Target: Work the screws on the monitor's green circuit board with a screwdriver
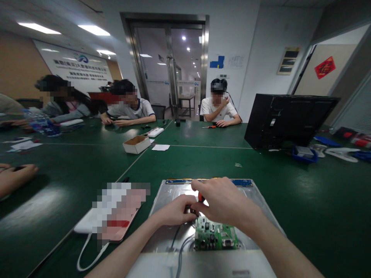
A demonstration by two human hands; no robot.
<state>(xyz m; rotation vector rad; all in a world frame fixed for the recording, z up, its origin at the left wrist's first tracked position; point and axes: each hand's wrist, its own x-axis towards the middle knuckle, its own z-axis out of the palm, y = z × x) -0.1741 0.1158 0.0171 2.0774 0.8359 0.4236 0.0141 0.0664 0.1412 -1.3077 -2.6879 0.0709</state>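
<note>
My right hand (222, 199) is closed around a screwdriver (201, 197), whose orange handle shows between the fingers. Beside it my left hand (178, 211) has its fingertips drawn together near the screwdriver's lower end. What these fingertips hold, if anything, is hidden. Both hands are over the top left corner of a green circuit board (216, 233). The board lies on the silvery metal back of a flat panel (162, 202), which has a narrow blue board (239, 182) along its far edge. Grey cables (180, 256) run down left of the green board.
Left of the panel lie a white power bank and pink phone (118, 231) with a white cable (81, 255). Further off are a small open box (136, 145) and a black monitor (290, 119). Several people sit around the green table (203, 160); another person's hand (17, 177) is at left.
</note>
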